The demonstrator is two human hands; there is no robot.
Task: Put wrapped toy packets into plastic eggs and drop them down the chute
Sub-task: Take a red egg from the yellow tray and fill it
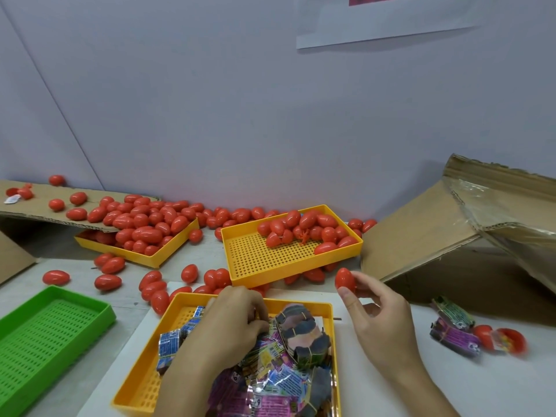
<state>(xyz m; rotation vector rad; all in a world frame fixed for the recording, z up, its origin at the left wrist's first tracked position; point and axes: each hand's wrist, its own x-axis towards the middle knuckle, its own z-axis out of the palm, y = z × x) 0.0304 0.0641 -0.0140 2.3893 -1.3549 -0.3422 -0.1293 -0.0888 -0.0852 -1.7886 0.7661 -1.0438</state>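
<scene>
Head view, and we're right over the bench: our left hand (231, 323) is down in the near yellow perforated plastic tray (141, 374), fingers curled into the heap of bright foil-wrapped toy packets (270, 383), apparently pinching one, though which packet we cannot tell. Our right hand (376, 323) is up just beyond the tray's far right corner, pinching a closed red plastic egg (345, 279) between thumb and fingertips, the egg poking out above the hand and well clear of the palm. To do this step well, we'd say draw out a single packet, not a clump, and keep it folded small so it fits the shell; the egg wants splitting at its seam before the packet comes across. Egg and packet sit near each other, the tray's rim between them, so it's a short trip to bring them together. More red eggs fill the far yellow tray (288, 263), and the slanted brown cardboard box (427, 236) on the right looks like the chute, close beside the egg hand. A green perforated tray (54, 329) waits at the left.
</scene>
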